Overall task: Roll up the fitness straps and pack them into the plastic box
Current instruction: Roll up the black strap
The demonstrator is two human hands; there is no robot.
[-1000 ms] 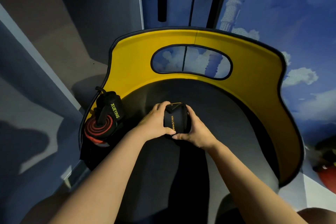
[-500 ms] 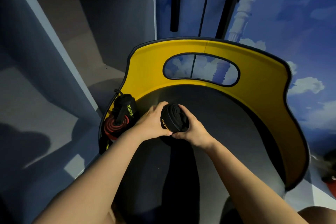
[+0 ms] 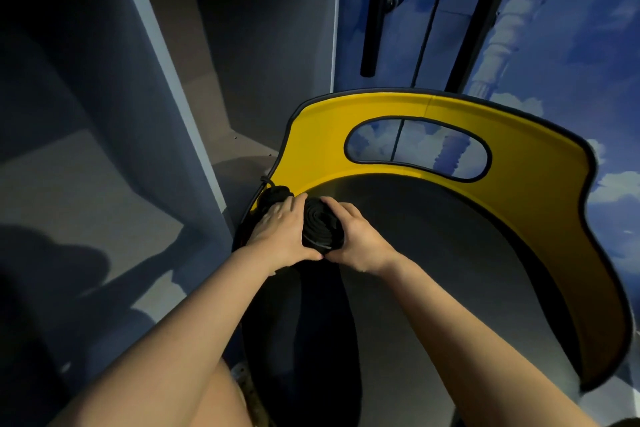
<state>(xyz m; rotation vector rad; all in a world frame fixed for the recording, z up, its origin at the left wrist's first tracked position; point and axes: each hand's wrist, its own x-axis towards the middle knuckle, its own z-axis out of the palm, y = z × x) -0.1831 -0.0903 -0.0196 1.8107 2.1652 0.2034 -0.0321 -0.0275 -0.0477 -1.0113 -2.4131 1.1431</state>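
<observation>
A black fitness strap (image 3: 322, 227), wound into a tight roll with its spiral end facing up, sits between my two hands over the dark seat of a chair. My left hand (image 3: 282, 230) grips its left side and my right hand (image 3: 356, 236) grips its right side, thumbs meeting at the near edge. A second dark rolled strap (image 3: 277, 193) lies at the seat's left edge, mostly hidden behind my left hand. No plastic box is in view.
The chair has a yellow curved backrest (image 3: 519, 191) with an oval cutout, wrapping round the far and right sides. Grey open shelving (image 3: 166, 87) stands to the left. A blue cloud-patterned wall with black bars (image 3: 375, 10) is behind the chair.
The view has swung left, bringing the shelving into frame. The roll has turned so its spiral end faces up, and my left hand now covers most of the second strap.
</observation>
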